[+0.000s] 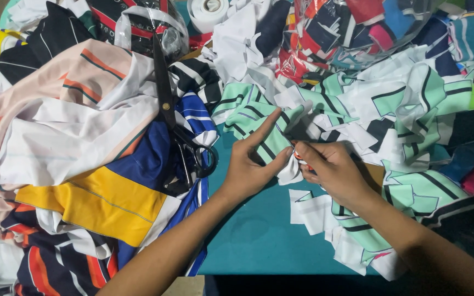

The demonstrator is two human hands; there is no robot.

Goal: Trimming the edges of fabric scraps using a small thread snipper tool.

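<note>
Centrally, a small mint-green, white and black striped fabric scrap (272, 143) is being pinched between both hands above the teal table surface (253, 230). The left hand (250, 164) is being held with its index finger stretched out along the top of the scrap and its thumb pressed against the scrap's lower edge, so the cloth is being gripped between thumb and fingers. The right hand (333, 170) is being kept closed just beside it, fingertips curled in on the same scrap's white edge, where a small red-orange bit (297, 157) is showing; whether that bit is part of the cloth or a separate thing cannot be told. The two hands are almost touching at the fingertips. Behind and to the right of them, a loose heap of similar mint-green and white cut pieces (401, 104) is being spread over the table, with more white and green offcuts (325, 216) lying under the right wrist. To the left of the hands, black-handled scissors (179, 120) are being rested, blades shut, on a pile of folded garments (94, 164) in peach, white, blue and yellow. At the far edge, a roll of white tape (208, 11) is being seen near clear plastic bags (357, 27) of coloured cloth.
</note>
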